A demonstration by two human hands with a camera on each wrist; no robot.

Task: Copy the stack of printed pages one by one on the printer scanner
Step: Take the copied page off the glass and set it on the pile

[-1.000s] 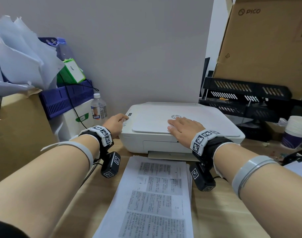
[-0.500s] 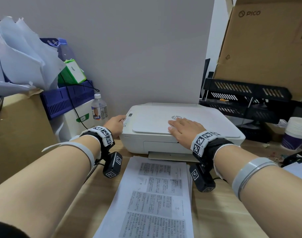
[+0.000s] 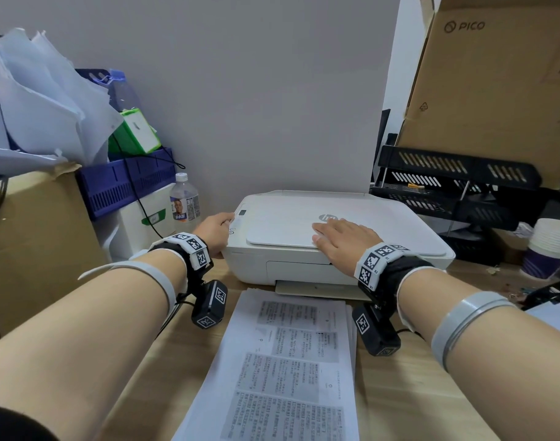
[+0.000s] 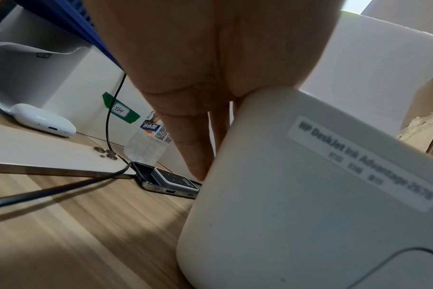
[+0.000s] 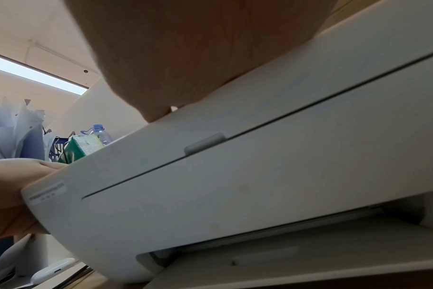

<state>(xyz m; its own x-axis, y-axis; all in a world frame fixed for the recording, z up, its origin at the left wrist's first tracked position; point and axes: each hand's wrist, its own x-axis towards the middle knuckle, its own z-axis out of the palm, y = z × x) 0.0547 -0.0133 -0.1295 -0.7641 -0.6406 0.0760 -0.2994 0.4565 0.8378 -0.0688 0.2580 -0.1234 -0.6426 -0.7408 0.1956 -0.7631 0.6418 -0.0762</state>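
At the bottom centre of the head view lies the stack (image 3: pixel 281 361) of printed pages, face up on the counter (image 3: pixel 399 393), its far edge almost under the front of the printer (image 3: pixel 304 268). I judge it lies there so that I can take the top page quickly; there is free wood on both sides of it for my wrists.

My right hand (image 3: pixel 342 241) is flat on the closed lid (image 3: pixel 285 227), fingers straight, and holds nothing. I think it presses the lid down so that a page inside lies flat on the glass, but whether a page is inside I cannot see.

My left hand (image 3: pixel 213 232) is at the left front corner of the printer: the thumb touches the button strip on top, and the fingers (image 4: pixel 195 160) hang down the side wall without closing around anything. Probably it starts the copy.

Just left of the printer stand a bottle (image 3: pixel 184 198) and a phone (image 4: pixel 171 183), so there is little room. At the right, black trays (image 3: pixel 447 186) stand close behind.
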